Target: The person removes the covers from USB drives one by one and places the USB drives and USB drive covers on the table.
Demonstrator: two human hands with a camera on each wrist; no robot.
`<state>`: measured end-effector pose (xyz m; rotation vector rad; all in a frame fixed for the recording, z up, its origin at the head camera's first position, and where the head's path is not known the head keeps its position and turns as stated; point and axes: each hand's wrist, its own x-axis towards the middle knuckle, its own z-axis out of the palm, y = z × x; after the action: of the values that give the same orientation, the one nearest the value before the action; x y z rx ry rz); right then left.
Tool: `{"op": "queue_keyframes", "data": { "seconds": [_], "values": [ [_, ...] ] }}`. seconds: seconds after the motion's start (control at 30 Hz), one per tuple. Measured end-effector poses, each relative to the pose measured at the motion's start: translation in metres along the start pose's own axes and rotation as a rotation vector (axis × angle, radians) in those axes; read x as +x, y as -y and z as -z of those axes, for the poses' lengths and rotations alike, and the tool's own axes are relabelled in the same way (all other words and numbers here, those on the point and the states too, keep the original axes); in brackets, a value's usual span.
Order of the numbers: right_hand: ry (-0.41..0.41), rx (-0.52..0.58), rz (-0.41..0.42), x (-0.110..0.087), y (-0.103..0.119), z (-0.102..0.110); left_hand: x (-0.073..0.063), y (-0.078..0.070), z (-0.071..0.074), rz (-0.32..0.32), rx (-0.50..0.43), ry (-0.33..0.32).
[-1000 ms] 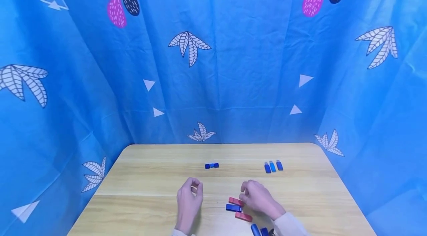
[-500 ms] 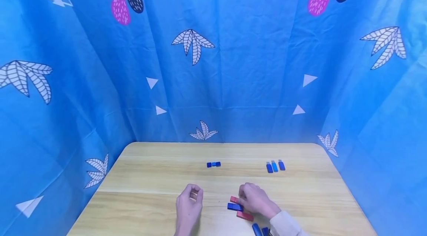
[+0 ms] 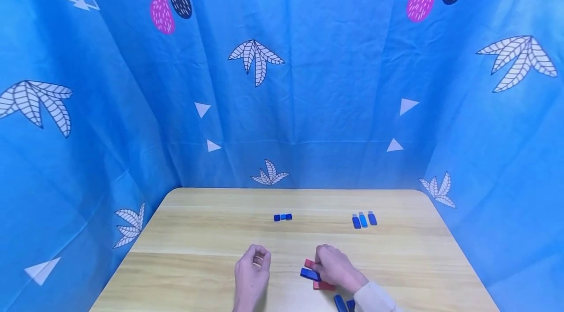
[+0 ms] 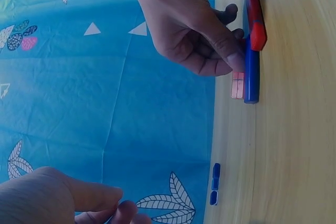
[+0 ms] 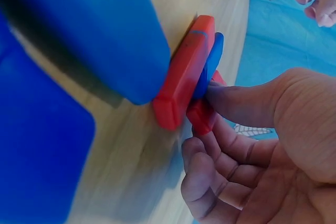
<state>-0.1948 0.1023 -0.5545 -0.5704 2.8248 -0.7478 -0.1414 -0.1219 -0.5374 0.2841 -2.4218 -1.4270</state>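
Observation:
My right hand [image 3: 337, 268] pinches the end of a red USB flash drive [image 3: 310, 263] between thumb and fingers. Its thumb lies against a blue flash drive [image 3: 310, 274], and the hand covers part of both. A second red flash drive [image 5: 185, 77] lies on the near side of the blue one, seen large in the right wrist view. To the left, my left hand [image 3: 252, 275] hovers over the table with fingers loosely curled and thumb near the fingertips. Nothing shows between them, and in the left wrist view the left hand [image 4: 58, 198] sits low at the corner.
Three uncapped blue flash drives [image 3: 363, 220] lie in a row at the back right of the wooden table [image 3: 198, 233]. Three small blue caps [image 3: 283, 217] sit at the back middle. More blue drives [image 3: 340, 303] lie by the right sleeve. A blue patterned curtain [image 3: 282, 106] surrounds the table.
My right hand has closed in on the far red flash drive and come slightly nearer, covering more of the drives. The blue drive has tilted slightly. The left hand has barely moved.

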Motion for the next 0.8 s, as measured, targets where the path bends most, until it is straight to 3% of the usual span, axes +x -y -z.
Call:
{"op": "queue_keyframes", "data": {
  "seconds": [0.27,0.43,0.63,0.8],
  "values": [
    [0.011,0.039,-0.009,-0.003,-0.001,-0.004,-0.003,-0.002,-0.001,-0.033,-0.009,0.005],
    [0.019,0.062,0.017,-0.004,-0.005,-0.006,-0.003,-0.003,-0.002,-0.016,0.003,0.012],
    [-0.008,0.123,0.033,-0.002,-0.007,0.000,0.001,-0.008,-0.004,-0.058,0.008,-0.011],
    [-0.060,0.145,0.042,0.000,-0.007,0.011,0.002,-0.014,-0.005,-0.053,-0.016,0.000]
  ]
}}
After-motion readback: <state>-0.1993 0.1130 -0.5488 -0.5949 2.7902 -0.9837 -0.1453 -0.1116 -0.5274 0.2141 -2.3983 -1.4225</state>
